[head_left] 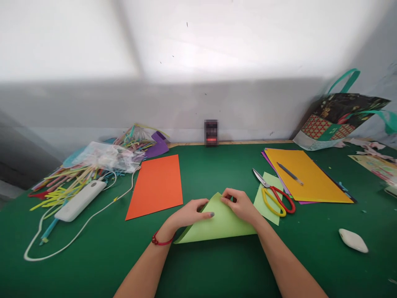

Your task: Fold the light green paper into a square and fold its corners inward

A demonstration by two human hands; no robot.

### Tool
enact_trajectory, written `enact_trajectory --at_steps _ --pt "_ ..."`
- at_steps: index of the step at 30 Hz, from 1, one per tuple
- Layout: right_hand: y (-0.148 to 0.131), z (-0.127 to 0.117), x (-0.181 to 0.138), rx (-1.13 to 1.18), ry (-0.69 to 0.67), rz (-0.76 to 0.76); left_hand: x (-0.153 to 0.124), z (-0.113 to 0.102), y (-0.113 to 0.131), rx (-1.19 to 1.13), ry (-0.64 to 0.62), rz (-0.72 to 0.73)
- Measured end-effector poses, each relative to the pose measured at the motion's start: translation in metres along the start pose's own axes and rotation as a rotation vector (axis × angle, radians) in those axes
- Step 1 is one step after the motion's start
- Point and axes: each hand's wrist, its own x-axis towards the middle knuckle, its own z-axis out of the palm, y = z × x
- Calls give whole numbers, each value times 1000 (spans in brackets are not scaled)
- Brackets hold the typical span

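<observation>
A sheet of light green paper (221,225) is folded over into a triangle-like shape, its peak pointing away from me. My left hand (190,213) grips its left slanted side, the thumb lying on top and the other fingers partly hidden behind the fold. With bent fingers, my right hand (238,203) pinches the paper close to the peak. Just right of that hand, scissors (273,196) with one yellow and one red handle lie closed on a smaller pale green paper piece (274,181). An orange sheet (158,186) lies flat beyond my left hand.
On the green table (217,169), a pen (290,173) rests on stacked coloured sheets (316,182). A white power bank (80,200) with its cable, paper strips (66,182) and a plastic bag (105,157) lie left. A white case (353,240) and tote bag (335,120) are right.
</observation>
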Motion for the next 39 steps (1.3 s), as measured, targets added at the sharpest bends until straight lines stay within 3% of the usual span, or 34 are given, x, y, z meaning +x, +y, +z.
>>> enact_trajectory --at_steps 6,17,23,32,39 --pt "4 4 0 -5 84 -12 0 -9 -8 141 -13 -16" --pt "12 -1 2 -2 171 14 -1 -14 -13 164 68 -17" --pt "20 -14 4 7 309 68 -1 -21 -15 -28 89 -143" --pt "21 -18 5 44 316 89 6 -14 -17 -20 255 -84" --pt "25 -26 4 61 400 95 7 -23 -15 -277 336 -38"
